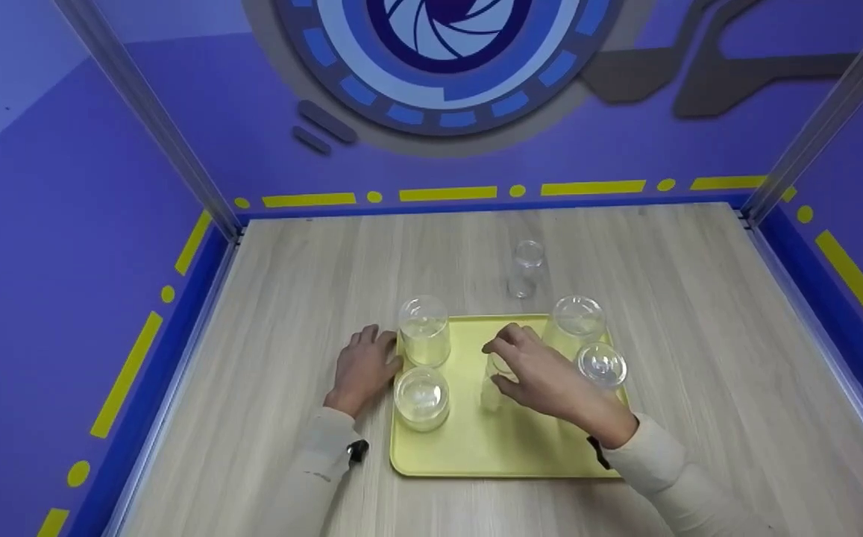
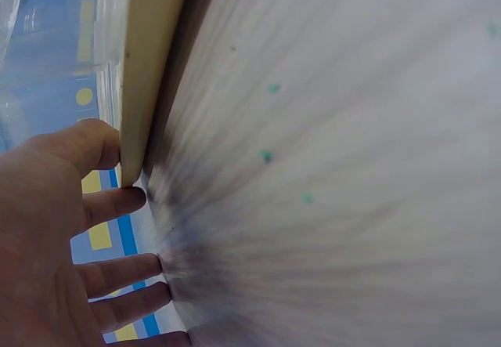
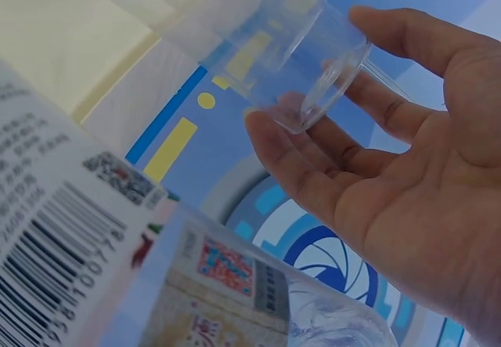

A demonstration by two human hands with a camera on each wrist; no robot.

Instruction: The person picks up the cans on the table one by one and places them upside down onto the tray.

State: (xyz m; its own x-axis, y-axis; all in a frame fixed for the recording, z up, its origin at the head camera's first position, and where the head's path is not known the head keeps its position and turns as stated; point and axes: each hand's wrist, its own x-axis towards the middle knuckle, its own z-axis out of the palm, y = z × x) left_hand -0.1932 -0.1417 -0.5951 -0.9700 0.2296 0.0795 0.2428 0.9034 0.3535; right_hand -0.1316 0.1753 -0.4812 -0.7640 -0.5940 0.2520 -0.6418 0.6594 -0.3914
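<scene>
A yellow tray [image 1: 468,451] lies on the wooden table. My left hand [image 1: 362,369] rests at its left edge; in the left wrist view the thumb and index finger [image 2: 117,202] touch the rim, the other fingers reaching the tabletop. Over the tray, my right hand [image 1: 539,373] holds a clear cup [image 1: 492,391] by its upper end, thumb and fingers around it in the right wrist view. Two clear containers [image 1: 425,335] [image 1: 422,403] stand along the tray's left side. At its right side stand a wide clear container [image 1: 576,321] and a smaller one [image 1: 601,365], partly behind my right forearm.
Behind the tray, a narrow clear glass [image 1: 526,268] stands on the table [image 1: 312,276]. Printed labels with a barcode [image 3: 59,257] show close up in the right wrist view. Blue-purple panels [image 1: 468,168] wall the table at the back and both sides.
</scene>
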